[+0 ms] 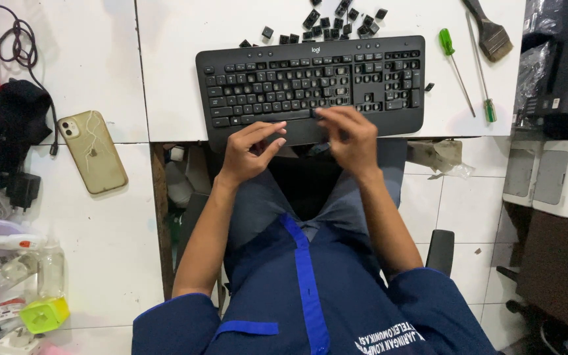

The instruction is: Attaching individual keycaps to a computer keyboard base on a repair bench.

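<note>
Keyboard, black, lies on the white surface just ahead of both hands; left hand loosely curled, right hand fingertips pressing its lower edge, 2 screwdrivers beyond the right.

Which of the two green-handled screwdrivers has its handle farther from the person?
The left screwdriver: its handle points away at the top, while the right screwdriver has its handle nearest the table edge.
</note>
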